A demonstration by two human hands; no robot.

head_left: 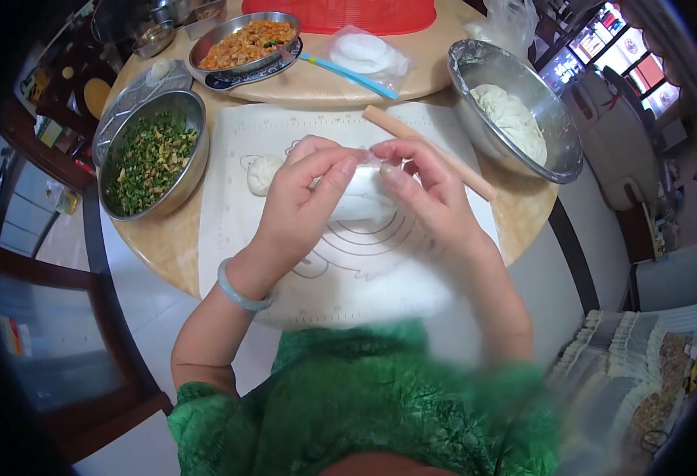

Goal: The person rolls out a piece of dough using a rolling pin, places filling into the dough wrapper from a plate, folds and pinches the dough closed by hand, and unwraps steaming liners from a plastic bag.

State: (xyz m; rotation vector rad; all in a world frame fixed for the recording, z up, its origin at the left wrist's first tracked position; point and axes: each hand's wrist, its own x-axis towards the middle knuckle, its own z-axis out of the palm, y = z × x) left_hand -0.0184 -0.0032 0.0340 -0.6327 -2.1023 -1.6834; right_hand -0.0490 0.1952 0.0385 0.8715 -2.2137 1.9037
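My left hand and my right hand are close together over the middle of the mat. Thumbs and fingers of both are pinched together, with a small, shiny, see-through bit between the fingertips; I cannot make out what it is. Just below the fingers lies a smooth white piece of dough, partly covered by my hands. A small round dough ball sits left of my left hand. Beyond my right hand a wooden rolling pin lies slantwise on the white printed mat.
On the left stands a steel bowl of chopped green filling. A pan of orange filling is at the back, near a blue-handled utensil and a plastic bag with white rounds. Right is a bowl with dough.
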